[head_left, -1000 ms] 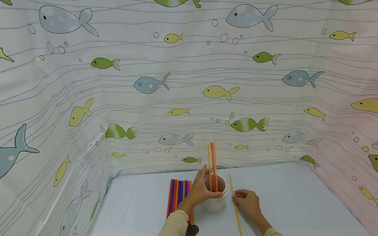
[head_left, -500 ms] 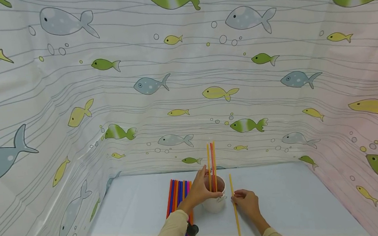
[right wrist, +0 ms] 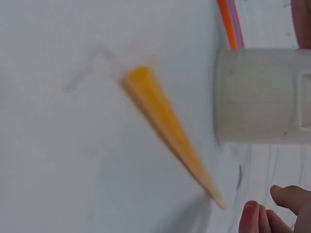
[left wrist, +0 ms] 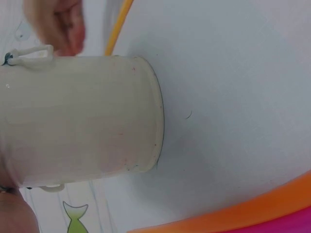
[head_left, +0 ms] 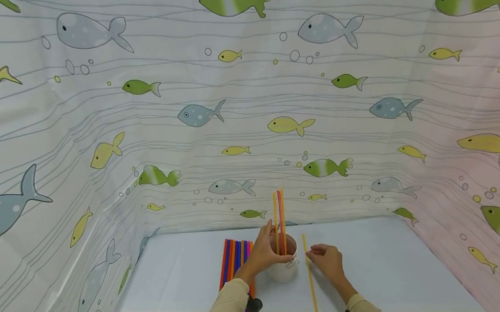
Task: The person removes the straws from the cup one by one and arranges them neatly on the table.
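My left hand point(head_left: 263, 252) grips a white cylindrical jar point(head_left: 283, 272) near its rim, thumb on the near side. Small loop fittings stick out from the jar's sides in the left wrist view. Several straws point(head_left: 280, 217), yellow and red, stand upright in it. To the jar's right a single yellow straw point(head_left: 312, 288) lies lengthwise on the table. Close beside its upper part is my right hand point(head_left: 329, 261). In the right wrist view, the thumb and fingers point(right wrist: 250, 213) are parted, with the straw point(right wrist: 170, 131) outside them.
A row of coloured straws point(head_left: 236, 255), red, blue, orange and pink, lies left of the jar, partly under my left forearm. The white table point(head_left: 176, 279) meets a fish-patterned curtain point(head_left: 246, 102) at the back and sides. Dark wrist cameras point(head_left: 255, 305) sit on both wrists.
My right hand has lifted slightly away from the yellow straw, which it was touching before. The left hand and the jar have stayed in place; the head view has tilted slightly.
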Tool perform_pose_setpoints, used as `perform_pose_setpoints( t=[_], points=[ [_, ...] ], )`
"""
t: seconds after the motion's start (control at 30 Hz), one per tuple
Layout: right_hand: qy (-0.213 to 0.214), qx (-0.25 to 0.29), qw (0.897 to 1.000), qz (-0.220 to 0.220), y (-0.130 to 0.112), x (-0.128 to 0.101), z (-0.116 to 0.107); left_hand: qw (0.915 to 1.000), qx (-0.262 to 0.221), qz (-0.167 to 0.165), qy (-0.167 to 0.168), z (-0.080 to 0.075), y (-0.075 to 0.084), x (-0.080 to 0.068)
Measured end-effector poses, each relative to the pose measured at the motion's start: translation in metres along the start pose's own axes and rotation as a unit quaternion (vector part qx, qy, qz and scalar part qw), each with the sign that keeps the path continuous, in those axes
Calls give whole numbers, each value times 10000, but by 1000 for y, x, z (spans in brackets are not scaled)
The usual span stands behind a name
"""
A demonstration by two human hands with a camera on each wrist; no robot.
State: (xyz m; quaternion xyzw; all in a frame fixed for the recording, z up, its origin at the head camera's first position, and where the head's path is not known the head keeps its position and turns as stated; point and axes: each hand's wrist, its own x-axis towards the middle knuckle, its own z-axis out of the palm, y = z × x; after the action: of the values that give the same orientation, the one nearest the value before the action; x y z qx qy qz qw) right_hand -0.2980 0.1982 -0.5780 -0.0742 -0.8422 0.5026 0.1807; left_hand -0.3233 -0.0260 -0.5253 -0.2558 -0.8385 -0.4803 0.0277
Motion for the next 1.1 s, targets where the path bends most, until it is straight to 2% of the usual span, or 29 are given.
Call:
perform_pose_setpoints(
  t=[0.3, 0.57, 0.83, 1.1],
  points=[
    [88, 142, 9981, -599, -60, 42, -8, 10000, -4, -28, 36, 0, -5, -2],
    [-54, 204, 9933, -1137, -102, 55, 1, 9999, 94, 4, 46, 2, -7, -2],
    [-398, 223, 9943, -959, -104, 52, 17, 9998, 145, 121, 72, 4, -8, 0],
    [-469, 174, 9944, -934, -97, 47, 24, 10000, 32, -9, 6, 4, -6, 0]
  ],
)
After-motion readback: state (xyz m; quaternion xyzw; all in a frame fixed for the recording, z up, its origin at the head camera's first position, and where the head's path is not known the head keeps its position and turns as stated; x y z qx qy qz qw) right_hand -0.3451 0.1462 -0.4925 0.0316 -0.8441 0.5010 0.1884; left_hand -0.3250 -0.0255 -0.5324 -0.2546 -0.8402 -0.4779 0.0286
